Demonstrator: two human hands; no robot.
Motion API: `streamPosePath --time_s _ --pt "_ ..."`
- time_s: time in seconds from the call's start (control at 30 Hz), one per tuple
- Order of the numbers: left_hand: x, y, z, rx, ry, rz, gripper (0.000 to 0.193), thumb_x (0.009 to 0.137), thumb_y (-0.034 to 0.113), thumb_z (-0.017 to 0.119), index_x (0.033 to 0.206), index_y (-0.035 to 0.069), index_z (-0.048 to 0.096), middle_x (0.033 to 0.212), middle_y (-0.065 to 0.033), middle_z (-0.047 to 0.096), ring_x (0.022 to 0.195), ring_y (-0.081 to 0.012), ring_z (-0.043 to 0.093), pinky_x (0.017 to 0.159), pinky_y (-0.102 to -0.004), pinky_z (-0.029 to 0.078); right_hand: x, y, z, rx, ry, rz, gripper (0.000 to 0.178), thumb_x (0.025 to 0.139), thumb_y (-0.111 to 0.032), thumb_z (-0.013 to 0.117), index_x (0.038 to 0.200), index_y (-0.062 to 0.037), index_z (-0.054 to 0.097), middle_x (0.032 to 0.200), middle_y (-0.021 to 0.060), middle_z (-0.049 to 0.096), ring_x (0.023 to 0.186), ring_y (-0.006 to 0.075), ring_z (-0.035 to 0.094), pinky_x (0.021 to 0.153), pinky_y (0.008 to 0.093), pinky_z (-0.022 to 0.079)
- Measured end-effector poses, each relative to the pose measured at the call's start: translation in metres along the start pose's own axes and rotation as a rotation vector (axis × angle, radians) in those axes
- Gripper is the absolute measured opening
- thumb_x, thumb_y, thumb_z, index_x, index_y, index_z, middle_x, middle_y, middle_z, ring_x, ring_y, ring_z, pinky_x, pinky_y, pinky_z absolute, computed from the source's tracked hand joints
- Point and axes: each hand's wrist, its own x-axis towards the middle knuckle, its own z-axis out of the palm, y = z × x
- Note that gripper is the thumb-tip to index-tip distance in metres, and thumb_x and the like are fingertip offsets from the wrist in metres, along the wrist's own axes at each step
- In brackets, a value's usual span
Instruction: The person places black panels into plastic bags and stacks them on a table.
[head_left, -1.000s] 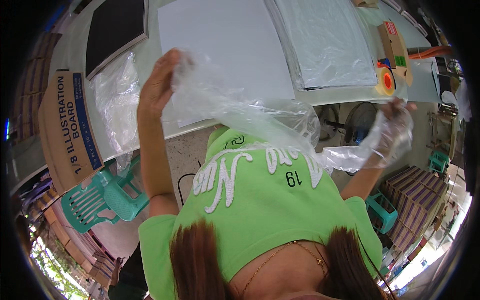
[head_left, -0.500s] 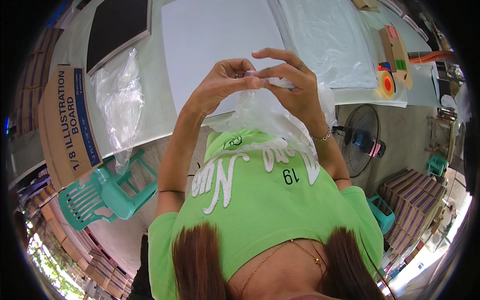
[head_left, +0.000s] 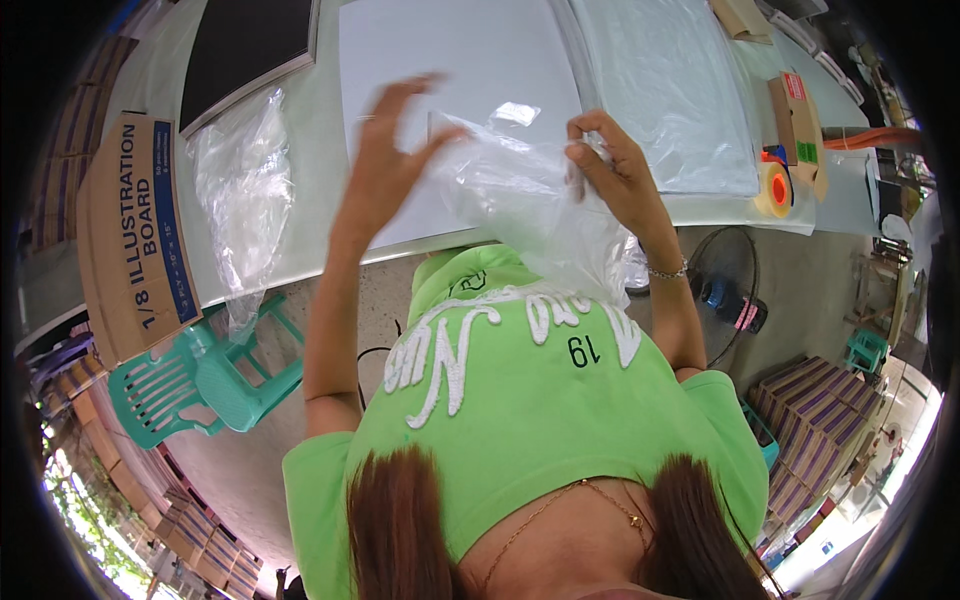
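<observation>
A clear plastic bag hangs in front of me, over the table's near edge and against my shirt. My right hand pinches its upper right edge between thumb and bent fingers. To the left of the bag, my left hand is raised with thumb and fingers spread, slightly smeared by motion. Its thumb tip lies beside the bag's upper left edge; whether they touch I cannot tell. Beneath both hands lies a large white board on the table.
Plastic-wrapped sheets lie right of the board, with a tape roll and small carton beyond. Leftward are a black panel, another clear bag and a brown carton. A green chair and fan stand below.
My hands were close together at the bunched bag edge. Now they have parted: the left has moved left and opened, the right still grips, and the bag is spread wider between them.
</observation>
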Motion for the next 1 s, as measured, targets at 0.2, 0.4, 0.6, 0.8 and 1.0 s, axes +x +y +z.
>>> streamPosePath --time_s 0.2,0.4,0.6,0.8,1.0 --pt "-0.004 -0.008 0.030 -0.340 -0.471 -0.043 0.020 0.092 0.020 0.053 0.100 0.003 0.059 0.094 -0.0054 0.062 0.094 -0.0193 0.059 0.085 -0.0332 0.046 0.003 -0.012 -0.003 0.279 -0.433 0.364 0.028 0.085 -0.025 0.066 0.098 -0.0026 0.053 0.083 -0.0031 0.052 0.068 0.0027 0.051 0.056 0.0180 0.040" --pt "-0.009 -0.025 0.013 -1.165 -0.116 -0.813 0.029 0.094 0.027 0.051 0.111 0.004 0.053 0.081 -0.0026 0.057 0.075 -0.0120 0.063 0.070 -0.0247 0.053 -0.047 0.067 -0.041 0.808 -0.589 0.073 0.046 0.076 -0.032 0.074 0.107 -0.0024 0.056 0.096 0.0037 0.059 0.081 0.0123 0.055 0.071 0.0242 0.046" --pt "-0.055 -0.042 0.005 -1.352 -0.527 -0.739 0.047 0.086 0.037 0.061 0.114 0.000 0.052 0.097 -0.0077 0.060 0.092 -0.0135 0.060 0.069 -0.0262 0.055 -0.037 0.059 -0.056 1.320 0.441 0.021 0.041 0.079 -0.028 0.071 0.107 -0.0024 0.057 0.101 0.0086 0.060 0.084 0.0191 0.058 0.082 0.0320 0.049" --pt "-0.040 -0.073 0.007 -2.056 -0.275 -0.488 0.032 0.093 0.032 0.049 0.115 0.007 0.054 0.110 -0.0076 0.061 0.104 -0.0201 0.058 0.078 -0.0328 0.054 -0.038 0.069 -0.039 1.180 0.335 0.282 0.040 0.080 -0.028 0.070 0.107 -0.0022 0.056 0.101 0.0086 0.060 0.084 0.0193 0.058 0.082 0.0323 0.049" --pt "-0.030 -0.094 -0.010 -1.838 0.240 -0.370 0.039 0.097 0.036 0.038 0.114 0.005 0.054 0.107 -0.0092 0.061 0.101 -0.0222 0.060 0.083 -0.0376 0.053 -0.085 0.067 -0.023 0.931 0.039 0.714 0.038 0.081 -0.028 0.068 0.107 -0.0020 0.056 0.100 0.0085 0.060 0.084 0.0194 0.058 0.082 0.0326 0.049"
